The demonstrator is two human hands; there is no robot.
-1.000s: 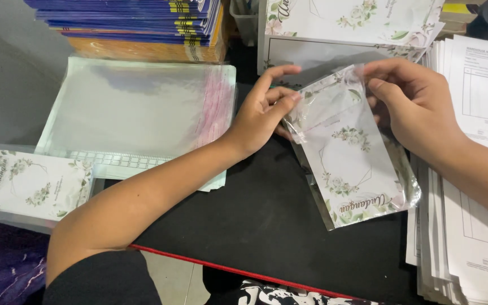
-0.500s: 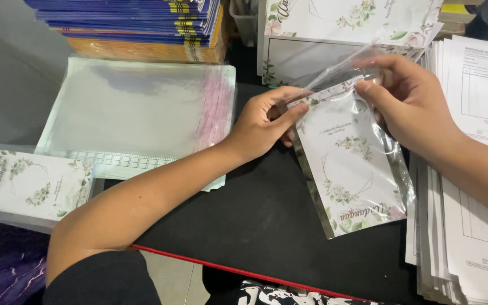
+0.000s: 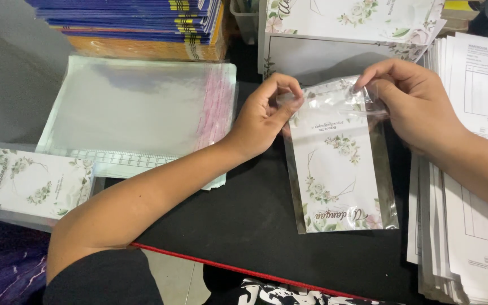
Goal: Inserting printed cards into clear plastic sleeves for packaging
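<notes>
Left grip (image 3: 266, 116) and right grip (image 3: 410, 101) pinch (forearms converging).

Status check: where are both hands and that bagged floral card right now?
Left hand and right hand both pinching the clear sleeve's top flap. Floral card inside, flat on black table. Nothing obstructing.

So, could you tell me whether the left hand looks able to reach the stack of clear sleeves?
Probably yes: the left hand pinches the bagged card right beside the stack of clear sleeves, nothing between.
</notes>
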